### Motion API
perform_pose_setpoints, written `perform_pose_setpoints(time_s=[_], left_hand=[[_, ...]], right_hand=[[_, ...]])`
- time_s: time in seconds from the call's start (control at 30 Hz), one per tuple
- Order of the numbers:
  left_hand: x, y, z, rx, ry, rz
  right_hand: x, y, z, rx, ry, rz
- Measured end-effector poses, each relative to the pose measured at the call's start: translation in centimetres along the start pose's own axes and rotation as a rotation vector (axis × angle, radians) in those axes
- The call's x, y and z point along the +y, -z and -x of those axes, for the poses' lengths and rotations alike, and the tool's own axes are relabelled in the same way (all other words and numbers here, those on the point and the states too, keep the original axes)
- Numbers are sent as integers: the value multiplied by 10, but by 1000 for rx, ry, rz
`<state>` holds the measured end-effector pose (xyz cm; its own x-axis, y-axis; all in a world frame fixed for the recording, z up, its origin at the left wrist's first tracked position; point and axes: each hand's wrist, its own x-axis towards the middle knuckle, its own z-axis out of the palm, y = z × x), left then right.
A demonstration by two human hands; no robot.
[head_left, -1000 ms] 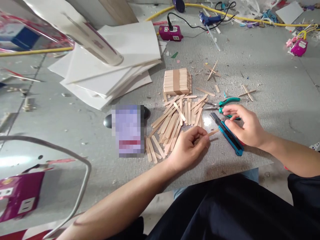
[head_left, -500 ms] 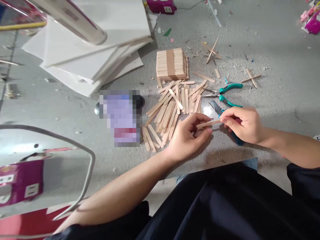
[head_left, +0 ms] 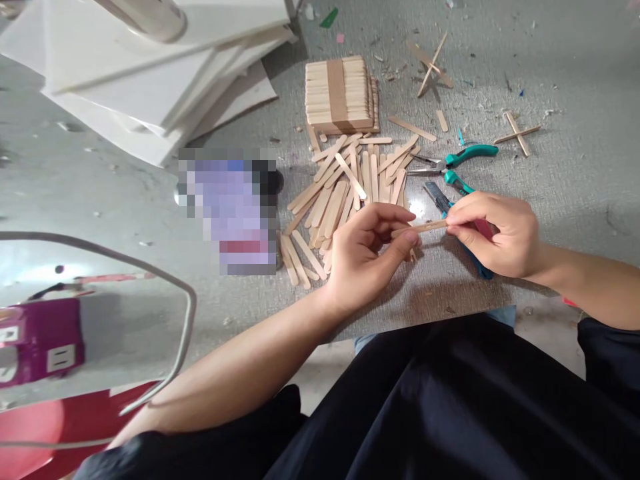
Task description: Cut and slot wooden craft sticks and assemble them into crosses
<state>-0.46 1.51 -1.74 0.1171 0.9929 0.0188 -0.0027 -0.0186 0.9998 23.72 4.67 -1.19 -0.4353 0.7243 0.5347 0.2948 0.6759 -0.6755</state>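
Observation:
My right hand [head_left: 500,230] pinches the right end of a wooden craft stick [head_left: 430,227] between thumb and fingertips. The stick has a slot-like mark along its middle. At its left end, my left hand [head_left: 367,247] has its thumb against the stick, its fingers curled behind. A small wooden bit shows below that thumb. Beneath and beside my right hand lies a utility knife [head_left: 440,200] with a blue-green handle, partly covered. Just beyond it lie teal-handled pliers [head_left: 450,167], jaws apart. Loose craft sticks [head_left: 330,207] lie in a pile past my left hand.
A paper-banded bundle of craft sticks [head_left: 317,93] stands behind the pile. Crossed sticks [head_left: 519,133] lie at right, with another crossed pair [head_left: 433,65] farther back. White boards [head_left: 150,87] are stacked at left. A pixelated phone-like object [head_left: 230,207], a grey cable [head_left: 187,313] and a purple power strip [head_left: 43,340] lie left.
My view has shifted, so the tabletop things sit higher in the picture. The left thumb has come onto the stick, which my right hand still pinches.

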Motion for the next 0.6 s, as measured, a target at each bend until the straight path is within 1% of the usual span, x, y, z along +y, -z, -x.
perform_pose_setpoints(time_s=[0.1,0.2,0.27,0.3,0.33,0.4,0.47,0.5,0.53,0.6], left_hand=[[3,1,1,-67,69,16],[5,3,2,-162,130,-22],[5,4,2,-178,140,-17],[5,4,2,-165,139,-12],[5,4,2,-144,133,-9],[7,4,1,-102,115,-19],[9,4,0,-77,101,-37],[10,4,0,-70,100,-44],[11,4,-1,-65,100,-53],[12,5,-2,-54,96,-74]], right_hand=[[-1,0,1,-5,-6,10],[1,3,1,8,-66,44],[1,6,0,11,-121,133],[0,8,0,-19,-148,221],[-1,10,-1,-88,-175,338],[-7,13,-2,-300,-233,609],[-13,14,-1,-477,-273,788],[-16,14,0,-520,-291,812],[-17,13,0,-533,-314,796],[-17,14,0,-509,-375,675]])
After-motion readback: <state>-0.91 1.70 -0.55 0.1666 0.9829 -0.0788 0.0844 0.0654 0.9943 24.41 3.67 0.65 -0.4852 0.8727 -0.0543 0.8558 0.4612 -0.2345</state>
